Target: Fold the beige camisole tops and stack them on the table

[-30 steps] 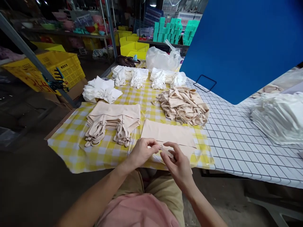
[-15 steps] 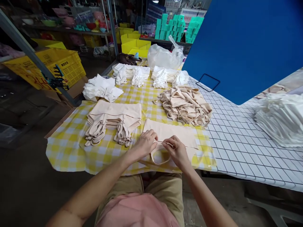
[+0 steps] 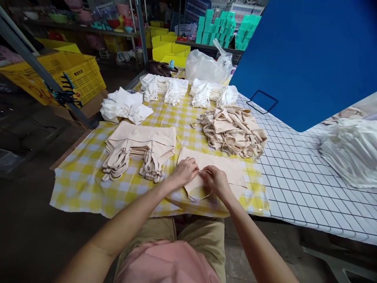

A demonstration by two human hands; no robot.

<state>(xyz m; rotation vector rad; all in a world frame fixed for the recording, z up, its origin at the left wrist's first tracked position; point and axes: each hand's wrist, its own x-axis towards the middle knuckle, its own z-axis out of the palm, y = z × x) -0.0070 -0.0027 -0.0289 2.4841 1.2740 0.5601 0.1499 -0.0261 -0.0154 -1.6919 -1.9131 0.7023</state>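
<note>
A flat beige cloth bag (image 3: 224,166) lies on the yellow checked tablecloth (image 3: 85,177) right in front of me. My left hand (image 3: 185,172) and my right hand (image 3: 217,181) meet over its near edge, both pinching the fabric where a beige handle loop (image 3: 196,194) curls toward me. To the left sits a neat stack of folded beige bags (image 3: 141,141) with their handles hanging forward. Behind and to the right is a loose heap of beige bags (image 3: 232,129).
White folded cloth piles (image 3: 125,106) line the far side, beside a clear plastic bag (image 3: 206,67). A white grid-patterned table (image 3: 300,177) extends right, holding a white stack (image 3: 353,151). A blue panel (image 3: 306,55) stands behind. Yellow crates (image 3: 76,74) sit left.
Both hands moved away from me onto the bag's edge and came closer together. The handle loop now shows below them.
</note>
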